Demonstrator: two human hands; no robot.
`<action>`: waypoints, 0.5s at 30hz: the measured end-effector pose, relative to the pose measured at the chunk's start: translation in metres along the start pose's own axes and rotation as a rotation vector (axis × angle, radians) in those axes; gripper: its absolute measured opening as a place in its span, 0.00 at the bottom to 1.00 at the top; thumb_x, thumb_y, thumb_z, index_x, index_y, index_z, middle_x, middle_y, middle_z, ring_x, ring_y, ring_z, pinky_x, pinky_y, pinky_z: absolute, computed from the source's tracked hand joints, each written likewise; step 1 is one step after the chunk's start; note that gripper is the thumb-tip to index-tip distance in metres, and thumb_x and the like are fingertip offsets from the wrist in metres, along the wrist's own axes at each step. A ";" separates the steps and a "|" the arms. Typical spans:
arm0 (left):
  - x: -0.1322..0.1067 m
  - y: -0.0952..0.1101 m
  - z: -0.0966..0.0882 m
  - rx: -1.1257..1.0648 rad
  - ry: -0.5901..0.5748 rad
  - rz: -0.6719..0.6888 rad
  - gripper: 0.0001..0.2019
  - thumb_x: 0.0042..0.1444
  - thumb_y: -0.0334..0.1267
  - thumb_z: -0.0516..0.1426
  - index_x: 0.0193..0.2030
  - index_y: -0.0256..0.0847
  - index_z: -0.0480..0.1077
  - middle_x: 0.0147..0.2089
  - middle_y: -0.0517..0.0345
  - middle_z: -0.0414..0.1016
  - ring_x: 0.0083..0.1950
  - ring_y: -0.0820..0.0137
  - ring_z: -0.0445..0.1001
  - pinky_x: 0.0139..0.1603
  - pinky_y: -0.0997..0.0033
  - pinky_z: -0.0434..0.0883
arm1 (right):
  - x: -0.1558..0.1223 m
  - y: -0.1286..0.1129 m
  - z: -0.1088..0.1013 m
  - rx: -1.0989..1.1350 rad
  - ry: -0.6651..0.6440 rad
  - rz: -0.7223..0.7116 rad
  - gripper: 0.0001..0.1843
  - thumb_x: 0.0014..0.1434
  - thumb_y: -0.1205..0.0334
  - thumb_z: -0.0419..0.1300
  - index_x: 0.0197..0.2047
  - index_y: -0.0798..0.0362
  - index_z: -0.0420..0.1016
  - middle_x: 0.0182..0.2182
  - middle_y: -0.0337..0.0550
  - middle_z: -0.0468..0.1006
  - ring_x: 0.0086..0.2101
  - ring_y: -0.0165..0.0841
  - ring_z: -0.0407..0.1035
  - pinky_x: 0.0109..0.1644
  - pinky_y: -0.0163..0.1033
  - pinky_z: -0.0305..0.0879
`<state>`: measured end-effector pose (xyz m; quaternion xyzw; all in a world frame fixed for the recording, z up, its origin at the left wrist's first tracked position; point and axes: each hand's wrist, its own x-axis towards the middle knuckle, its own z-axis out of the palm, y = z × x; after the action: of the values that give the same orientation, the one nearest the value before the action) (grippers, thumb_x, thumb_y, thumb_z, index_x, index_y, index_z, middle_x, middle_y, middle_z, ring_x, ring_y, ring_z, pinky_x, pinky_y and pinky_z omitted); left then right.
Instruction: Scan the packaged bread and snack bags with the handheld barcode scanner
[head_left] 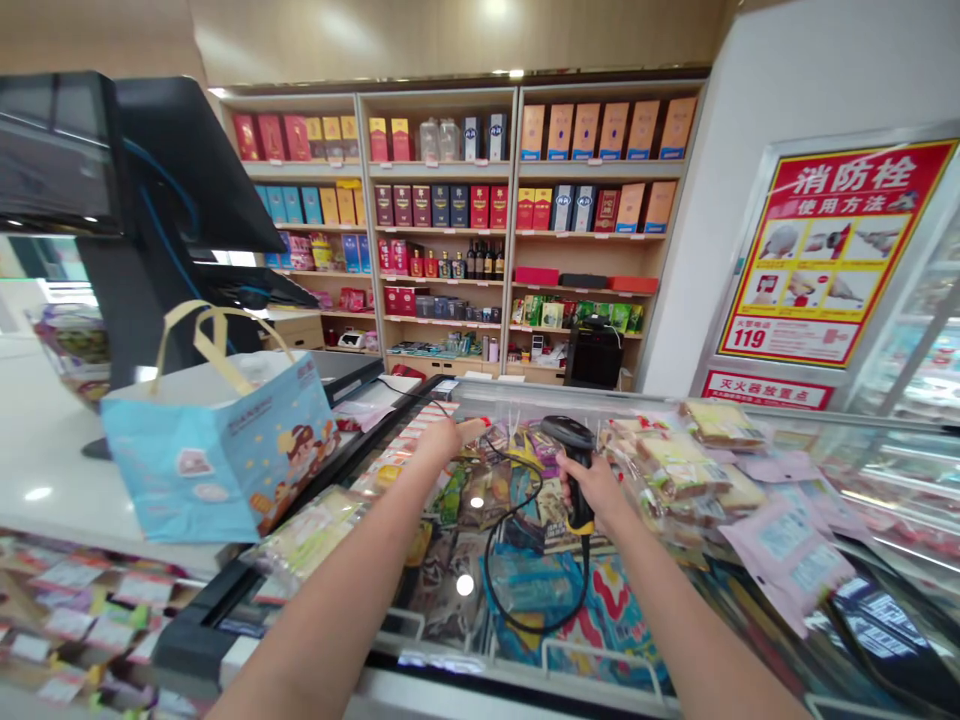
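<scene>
My right hand [592, 485] is closed round the yellow-and-black grip of a handheld barcode scanner [571, 440], whose black head points away from me. Its black cable [517, 590] loops down over the glass lid of a chest freezer [465, 640]. My left hand [448, 436] reaches further forward over the glass, fingers curled on something small with a red tip that I cannot make out. Packets of frozen goods show through the glass under both hands.
A light blue paper gift bag [217, 455] with yellow handles stands on the white counter [45, 450] at left, below a black till screen [90, 180]. Wrapped snack packets [720, 470] lie on the freezer at right. Shelves of boxed goods [450, 220] line the back wall.
</scene>
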<state>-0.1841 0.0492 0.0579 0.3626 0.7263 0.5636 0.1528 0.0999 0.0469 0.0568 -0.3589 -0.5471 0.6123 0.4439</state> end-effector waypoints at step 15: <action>-0.055 -0.018 0.051 -0.975 -0.358 -0.121 0.25 0.30 0.32 0.70 0.39 0.36 0.70 0.38 0.50 0.79 0.39 0.62 0.78 0.42 0.65 0.74 | -0.008 -0.002 0.006 -0.073 -0.121 -0.015 0.18 0.43 0.51 0.67 0.31 0.52 0.66 0.16 0.31 0.67 0.15 0.26 0.61 0.16 0.32 0.58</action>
<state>-0.1204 0.0456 0.0142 0.2975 0.3617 0.7555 0.4581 0.0971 0.0374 0.0590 -0.3329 -0.5975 0.6092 0.4014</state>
